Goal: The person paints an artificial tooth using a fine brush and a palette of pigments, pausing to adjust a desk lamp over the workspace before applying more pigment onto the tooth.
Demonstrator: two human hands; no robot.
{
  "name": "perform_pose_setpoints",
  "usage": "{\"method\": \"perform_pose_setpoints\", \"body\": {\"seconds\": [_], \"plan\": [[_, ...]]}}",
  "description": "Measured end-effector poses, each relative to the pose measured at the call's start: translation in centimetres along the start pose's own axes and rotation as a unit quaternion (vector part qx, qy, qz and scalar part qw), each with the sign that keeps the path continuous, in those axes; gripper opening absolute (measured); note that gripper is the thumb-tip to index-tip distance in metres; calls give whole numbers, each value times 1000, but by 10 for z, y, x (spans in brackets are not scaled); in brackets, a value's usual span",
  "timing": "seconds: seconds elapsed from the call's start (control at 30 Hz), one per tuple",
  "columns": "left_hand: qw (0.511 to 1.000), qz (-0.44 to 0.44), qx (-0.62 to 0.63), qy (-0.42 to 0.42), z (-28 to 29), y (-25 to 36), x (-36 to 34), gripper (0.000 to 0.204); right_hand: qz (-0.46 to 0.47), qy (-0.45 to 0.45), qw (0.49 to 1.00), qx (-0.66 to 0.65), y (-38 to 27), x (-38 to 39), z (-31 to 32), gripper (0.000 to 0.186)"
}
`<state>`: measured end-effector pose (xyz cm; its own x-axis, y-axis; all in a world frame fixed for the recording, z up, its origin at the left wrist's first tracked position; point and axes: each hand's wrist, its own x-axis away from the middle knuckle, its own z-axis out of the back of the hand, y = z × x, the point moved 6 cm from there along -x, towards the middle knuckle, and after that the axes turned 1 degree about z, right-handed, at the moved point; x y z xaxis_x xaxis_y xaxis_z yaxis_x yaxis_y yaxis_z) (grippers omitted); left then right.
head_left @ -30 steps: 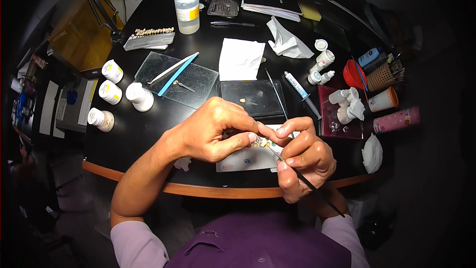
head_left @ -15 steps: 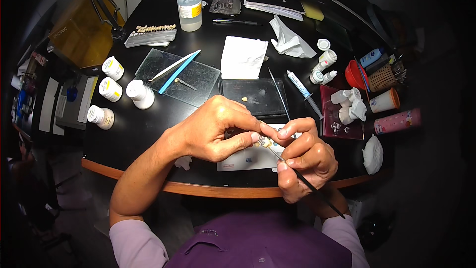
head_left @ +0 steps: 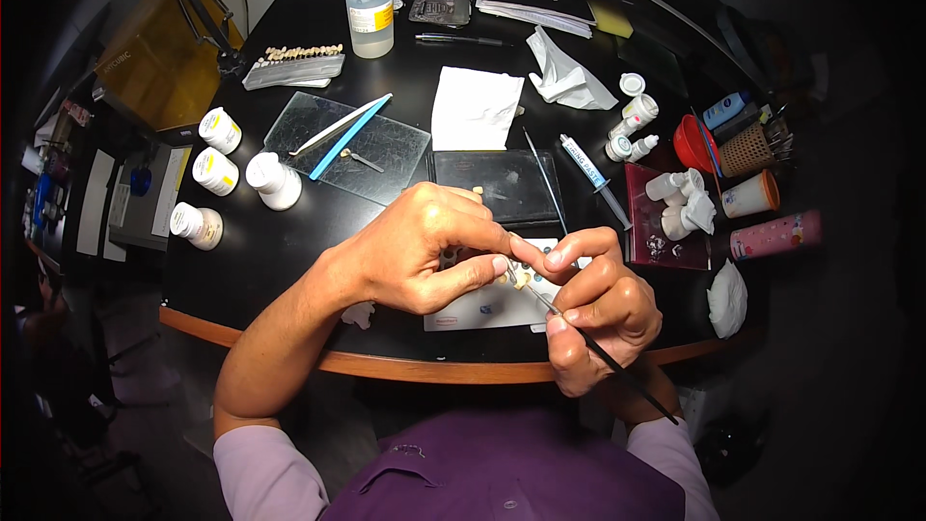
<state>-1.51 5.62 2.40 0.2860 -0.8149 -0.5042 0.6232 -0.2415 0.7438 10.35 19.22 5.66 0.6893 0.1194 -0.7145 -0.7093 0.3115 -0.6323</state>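
Note:
Over the near edge of the desk both my hands work close together. My left hand (head_left: 439, 246) is closed, with thumb and index finger pinched round a small metal holder (head_left: 510, 271); its full shape is hidden by the fingers. Beside its tip is a cream tooth crown (head_left: 523, 282). My right hand (head_left: 608, 318) grips a slim brush (head_left: 617, 368) with a dark handle, its metal end pointing up-left at the crown. Whether the bristles touch the crown is too small to tell. The index fingers of both hands meet or nearly meet above it.
Below my hands lies a white card (head_left: 463, 314). Beyond it are a black case (head_left: 511, 193), a paste syringe (head_left: 595, 183) and folded tissue (head_left: 475, 106). Left are a glass slab (head_left: 395, 154) with tweezers (head_left: 333, 125) and white jars (head_left: 273, 181). A dropper bottle (head_left: 369, 14) stands behind.
My right hand and the brush have shifted slightly right and down. The left hand keeps its pinch almost unmoved. The whole desk scene has shifted slightly with the view.

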Motion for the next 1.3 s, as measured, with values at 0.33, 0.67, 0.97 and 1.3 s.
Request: {"method": "perform_pose_setpoints", "body": {"seconds": [0.33, 0.67, 0.97, 1.3], "plan": [[1000, -2, 3, 1, 0, -1, 0, 27, -1, -5, 1000, -8, 0, 3, -3, 22], [999, -39, 8, 9, 0, 0, 1, 28, -14, -1, 998, -56, 0, 2, 3, 21], [1000, -25, 14, 2, 2, 7, -1, 31, -11, -11, 999, -43, -1, -3, 5, 19], [999, -39, 1, 10, 1, 4, 2, 32, -12, 9, 998, -69, 3, 2, 3, 19]]}}
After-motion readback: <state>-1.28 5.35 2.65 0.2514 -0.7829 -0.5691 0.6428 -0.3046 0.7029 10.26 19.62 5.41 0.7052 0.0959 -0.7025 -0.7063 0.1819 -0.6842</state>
